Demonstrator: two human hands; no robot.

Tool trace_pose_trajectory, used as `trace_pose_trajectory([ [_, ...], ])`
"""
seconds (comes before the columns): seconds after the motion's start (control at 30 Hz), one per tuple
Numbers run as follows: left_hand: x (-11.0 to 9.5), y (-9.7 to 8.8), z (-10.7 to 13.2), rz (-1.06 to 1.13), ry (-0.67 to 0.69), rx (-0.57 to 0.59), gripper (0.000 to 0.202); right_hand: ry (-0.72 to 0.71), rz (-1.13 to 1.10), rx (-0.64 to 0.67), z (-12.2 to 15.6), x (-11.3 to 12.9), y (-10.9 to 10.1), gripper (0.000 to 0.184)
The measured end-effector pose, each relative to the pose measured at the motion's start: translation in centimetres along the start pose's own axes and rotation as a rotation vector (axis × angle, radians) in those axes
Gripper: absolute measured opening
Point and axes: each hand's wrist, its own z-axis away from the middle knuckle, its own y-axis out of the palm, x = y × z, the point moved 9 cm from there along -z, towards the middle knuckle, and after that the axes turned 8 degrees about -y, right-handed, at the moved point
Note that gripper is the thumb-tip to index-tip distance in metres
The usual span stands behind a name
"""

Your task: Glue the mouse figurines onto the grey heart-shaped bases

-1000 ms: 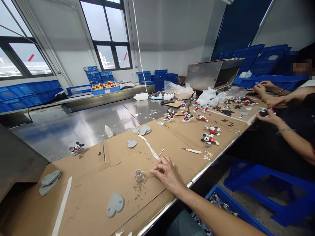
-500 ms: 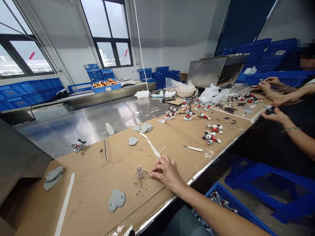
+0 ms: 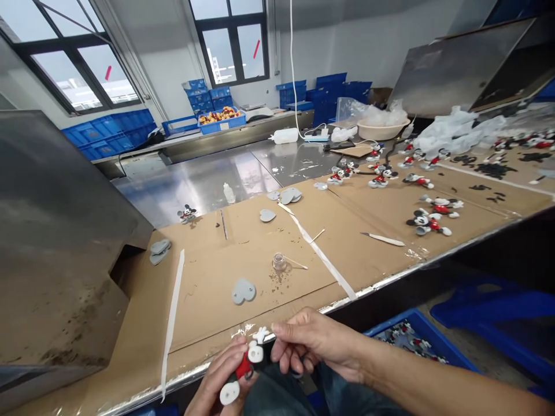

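Note:
Both my hands are below the table's front edge, closed on a red, white and black mouse figure [image 3: 248, 361]. My left hand [image 3: 217, 378] grips its lower part with a white foot sticking out. My right hand [image 3: 312, 346] pinches its upper end beside a white glove. On the cardboard [image 3: 208, 271] in front lie a grey heart-shaped base [image 3: 243, 290], a small clear glue cup [image 3: 280, 263] and a thin wooden stick [image 3: 297, 263] resting by the cup.
More mouse figures [image 3: 427, 221] lie at right, one [image 3: 187, 214] at back left. A white blade tool [image 3: 382, 238], tape strips [image 3: 323, 255], grey bases [image 3: 159, 251] and a metal box [image 3: 56, 231] at left. Blue bin [image 3: 405, 338] below the table holds figures.
My right hand has left the stick by the glue cup and come down to the table edge. My left hand has come into view, and both now hold a mouse figure. My view swung left.

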Motion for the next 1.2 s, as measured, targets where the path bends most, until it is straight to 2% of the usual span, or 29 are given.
trace_pose_trajectory([
  [0.1, -1.1, 0.5, -0.3, -0.037, 0.183, 0.236, 0.029, 0.118, -0.094, 0.054, -0.2, -1.0, 0.7, 0.055],
  [0.17, -1.5, 0.6, -0.1, -0.058, 0.276, 0.368, 0.038, 0.128, -0.143, 0.073, 0.0, -0.7, 1.2, 0.053],
  [0.27, -1.7, -0.1, -0.1, -0.070, 0.330, 0.396, 0.038, 0.108, -0.171, 0.098, 0.2, 0.0, 1.9, 0.044],
  [0.47, -2.3, 0.4, 0.4, -0.145, 0.401, 0.487, 0.036, 0.150, -0.188, 0.087, 0.1, 0.1, 2.7, 0.026],
  [0.6, -2.1, 0.2, 0.5, -0.147, 0.376, 0.486, 0.042, 0.155, -0.183, 0.053, -0.1, 0.2, 2.8, 0.020],
  [0.73, -1.0, -1.6, -0.6, -0.164, 0.226, 0.381, 0.049, 0.085, -0.129, 0.019, -0.7, 1.6, 2.4, 0.018],
  [0.8, -0.5, -2.9, -2.0, -0.207, 0.097, 0.298, 0.045, 0.016, -0.099, -0.004, -1.2, 2.8, 2.1, 0.021],
  [0.83, 0.2, -3.6, -3.0, -0.229, -0.029, 0.263, 0.040, -0.024, -0.079, -0.013, -1.5, 3.6, 1.9, 0.023],
  [0.9, 2.8, -4.6, -4.3, -0.231, -0.460, 0.242, 0.024, -0.100, -0.030, -0.031, -2.1, 5.1, 1.7, 0.025],
  [0.97, 4.6, -3.8, -4.2, -0.124, -0.848, 0.380, 0.029, -0.151, 0.035, -0.046, -2.6, 6.4, 1.7, 0.023],
  [1.0, 4.7, -2.9, -4.2, -0.061, -0.954, 0.474, 0.032, -0.171, 0.069, -0.055, -2.9, 6.9, 1.8, 0.021],
  [1.1, 4.2, -0.9, -5.3, 0.013, -1.046, 0.650, 0.031, -0.207, 0.150, -0.078, -3.7, 7.9, 2.0, 0.020],
  [1.2, 4.0, 0.1, -6.8, 0.018, -1.047, 0.695, 0.027, -0.226, 0.194, -0.070, -4.5, 8.2, 2.3, 0.018],
])
